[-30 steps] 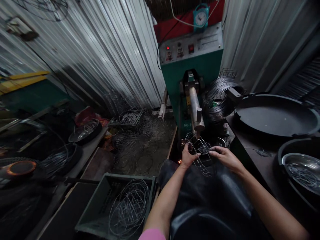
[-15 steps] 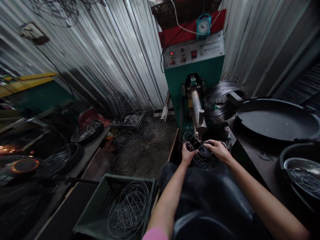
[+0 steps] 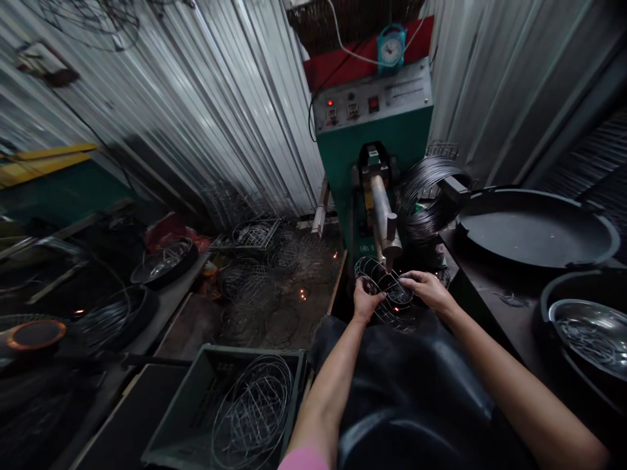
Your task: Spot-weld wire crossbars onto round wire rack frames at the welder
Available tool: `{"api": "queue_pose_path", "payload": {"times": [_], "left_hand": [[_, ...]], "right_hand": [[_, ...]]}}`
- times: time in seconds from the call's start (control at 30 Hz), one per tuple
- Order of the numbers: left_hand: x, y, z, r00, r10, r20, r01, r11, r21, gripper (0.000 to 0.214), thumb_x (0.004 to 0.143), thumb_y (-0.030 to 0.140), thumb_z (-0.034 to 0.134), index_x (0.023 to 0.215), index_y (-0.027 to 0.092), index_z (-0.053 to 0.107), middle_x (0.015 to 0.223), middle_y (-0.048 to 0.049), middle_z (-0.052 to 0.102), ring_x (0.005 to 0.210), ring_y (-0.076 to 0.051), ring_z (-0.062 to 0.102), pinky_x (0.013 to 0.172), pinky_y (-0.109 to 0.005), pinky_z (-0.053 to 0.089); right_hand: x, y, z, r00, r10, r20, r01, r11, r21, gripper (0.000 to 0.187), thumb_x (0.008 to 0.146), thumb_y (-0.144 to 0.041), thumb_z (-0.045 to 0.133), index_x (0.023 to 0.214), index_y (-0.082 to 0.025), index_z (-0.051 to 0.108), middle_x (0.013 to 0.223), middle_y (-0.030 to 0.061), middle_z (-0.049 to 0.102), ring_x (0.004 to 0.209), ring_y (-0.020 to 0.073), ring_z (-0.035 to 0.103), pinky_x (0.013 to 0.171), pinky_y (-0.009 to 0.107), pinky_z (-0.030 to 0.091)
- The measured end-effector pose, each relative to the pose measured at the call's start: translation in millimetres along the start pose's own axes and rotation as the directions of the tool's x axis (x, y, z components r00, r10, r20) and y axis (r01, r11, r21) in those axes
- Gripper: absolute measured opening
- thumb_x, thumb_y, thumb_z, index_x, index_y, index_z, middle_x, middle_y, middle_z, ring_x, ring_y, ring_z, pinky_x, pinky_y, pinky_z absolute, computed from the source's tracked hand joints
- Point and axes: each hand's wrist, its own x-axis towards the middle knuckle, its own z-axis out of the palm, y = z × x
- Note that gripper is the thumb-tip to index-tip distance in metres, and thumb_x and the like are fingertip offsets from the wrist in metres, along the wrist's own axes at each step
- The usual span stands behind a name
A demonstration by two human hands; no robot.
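Note:
At the green spot welding machine [image 3: 373,130], my left hand [image 3: 367,300] is closed around the edge of a curved wire frame [image 3: 368,266]. The frame stands tilted beneath the tip of the machine's metal arm [image 3: 383,212]. My right hand [image 3: 428,289] pinches a short thin wire piece [image 3: 397,280] between thumb and fingers. The piece's far end reaches the frame just under the electrode tip; exact contact there is too small to tell. Behind the frame sits a bowl of small wire parts [image 3: 400,295], partly hidden.
A green crate [image 3: 171,418] holding round wire frames [image 3: 255,408] stands at lower left. Several more frames lie on the floor beyond it. A wire coil [image 3: 426,196] hangs right of the machine. To the right are a large black pan [image 3: 533,228] and a metal bowl [image 3: 563,310] of wire pieces.
Small sparks now show around the frame and over the floor to the left. Both hands keep nearly the same hold. The whole view has shifted slightly.

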Motion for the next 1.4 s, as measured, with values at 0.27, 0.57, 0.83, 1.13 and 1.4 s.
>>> {"api": "queue_pose_path", "payload": {"times": [0.27,0.57,0.83,1.13,1.4], "left_hand": [[1,0,-1.9,0.998,-0.064,0.023,0.065,0.998,-0.021,0.054,0.047,0.016,0.079,0.092,0.018,0.050,0.076,0.0030,0.055,0.071,-0.011,0.053,0.071,-0.026,0.044],[-8,-5,-2.7,0.987,-0.159,0.007,0.159,0.977,-0.141,0.058,0.045,0.027,0.083,0.093,0.017,0.052,0.080,-0.0002,0.057,0.076,-0.013,0.055,0.075,-0.030,0.043],[1,-4,-0.8,0.977,-0.215,-0.012,0.210,0.965,-0.159,0.055,0.047,0.024,0.081,0.092,0.017,0.050,0.079,0.0007,0.057,0.072,-0.011,0.054,0.070,-0.027,0.044],[3,-6,0.8,0.980,-0.197,0.031,0.200,0.958,-0.208,0.051,0.047,0.024,0.080,0.088,0.017,0.050,0.074,0.0022,0.055,0.068,-0.010,0.053,0.064,-0.023,0.043],[-4,4,1.7,0.904,-0.416,0.098,0.426,0.866,-0.262,0.050,0.052,0.034,0.075,0.091,0.018,0.048,0.085,-0.0020,0.056,0.070,-0.012,0.054,0.052,-0.020,0.041]], "right_hand": [[-5,5,-7,0.999,0.035,-0.010,-0.035,0.999,-0.032,0.035,0.060,-0.049,0.067,0.079,-0.019,0.067,0.075,0.0033,0.069,0.069,0.0186,0.063,0.062,0.028,0.049],[-35,11,-15,0.985,0.123,0.125,-0.134,0.987,0.090,0.035,0.059,-0.047,0.070,0.078,-0.019,0.062,0.071,0.0021,0.067,0.064,0.0174,0.062,0.062,0.030,0.050],[-12,11,-9,0.996,0.052,0.070,-0.055,0.998,0.033,0.031,0.063,-0.045,0.067,0.078,-0.018,0.064,0.070,0.0024,0.067,0.063,0.0170,0.061,0.060,0.029,0.048],[-23,21,-9,0.995,0.088,0.036,-0.090,0.994,0.062,0.032,0.060,-0.047,0.068,0.075,-0.018,0.063,0.068,0.0014,0.066,0.062,0.0159,0.060,0.060,0.028,0.048],[-14,-1,-4,0.999,0.036,0.037,-0.036,0.999,0.000,0.030,0.062,-0.046,0.065,0.070,-0.018,0.060,0.061,-0.0002,0.061,0.055,0.0131,0.053,0.052,0.025,0.042]]}}
